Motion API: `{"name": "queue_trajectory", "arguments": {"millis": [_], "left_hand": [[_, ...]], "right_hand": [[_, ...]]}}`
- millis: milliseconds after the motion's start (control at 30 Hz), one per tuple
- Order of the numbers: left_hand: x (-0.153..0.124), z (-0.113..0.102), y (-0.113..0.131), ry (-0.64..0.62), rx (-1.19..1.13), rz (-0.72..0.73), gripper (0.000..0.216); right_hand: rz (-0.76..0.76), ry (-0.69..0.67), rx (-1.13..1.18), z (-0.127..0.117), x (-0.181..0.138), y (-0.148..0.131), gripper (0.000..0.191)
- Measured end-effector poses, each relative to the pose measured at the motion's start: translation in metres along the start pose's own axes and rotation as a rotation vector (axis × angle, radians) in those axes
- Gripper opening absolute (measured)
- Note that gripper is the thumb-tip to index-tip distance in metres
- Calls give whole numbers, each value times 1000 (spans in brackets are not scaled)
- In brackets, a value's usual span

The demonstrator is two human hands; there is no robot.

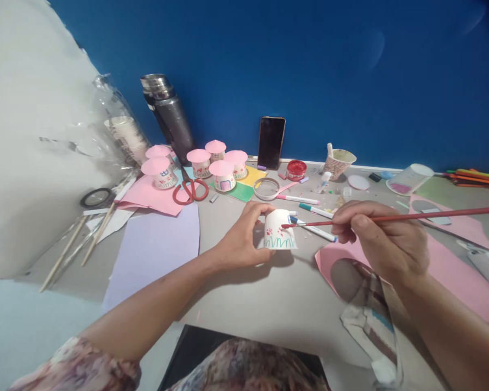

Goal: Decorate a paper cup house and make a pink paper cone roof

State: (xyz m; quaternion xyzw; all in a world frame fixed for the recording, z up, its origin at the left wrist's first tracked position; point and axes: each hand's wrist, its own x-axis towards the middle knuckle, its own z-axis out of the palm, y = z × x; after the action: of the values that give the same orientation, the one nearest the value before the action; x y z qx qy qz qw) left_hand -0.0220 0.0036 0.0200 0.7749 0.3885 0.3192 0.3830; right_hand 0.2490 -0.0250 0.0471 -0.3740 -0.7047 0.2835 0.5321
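My left hand (244, 239) grips a small white paper cup (277, 225), turned upside down, between thumb and fingers. Green zigzag strokes run along the cup's lower rim, with red dabs above them. In my right hand (383, 239) is a thin red paintbrush (424, 215), held in a pinch. Its red-coated tip is at the cup's right side, seemingly touching it. Beyond the cup stands an open jar of red paint (296, 169). Several felt-tip pens, among them a blue marker (315, 231), lie just behind the cup.
At the back left stand several decorated cups with pink cone roofs (224, 172), beside red-handled scissors (190, 190) and a dark flask (167, 117). A phone (271, 142) leans on the blue wall. Lilac paper (155, 255) lies left; cut pink paper (452, 271) lies right, near a stained cloth (370, 331).
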Motion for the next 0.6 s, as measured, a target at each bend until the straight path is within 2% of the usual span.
{"name": "queue_trajectory", "arguments": {"millis": [133,300,500,600], "left_hand": [[0,0,-1,7,5,3,69],[0,0,0,-5,6,-7,69],[0,0,1,4,4,10,69],[0,0,0,9,8,-3,70]], "right_hand": [[37,-13,-13,1,0,0,23],[-2,33,9,2,0,1,23],[27,-11,-7,4,1,0,24],[19,17,10,3,1,1,23]]}}
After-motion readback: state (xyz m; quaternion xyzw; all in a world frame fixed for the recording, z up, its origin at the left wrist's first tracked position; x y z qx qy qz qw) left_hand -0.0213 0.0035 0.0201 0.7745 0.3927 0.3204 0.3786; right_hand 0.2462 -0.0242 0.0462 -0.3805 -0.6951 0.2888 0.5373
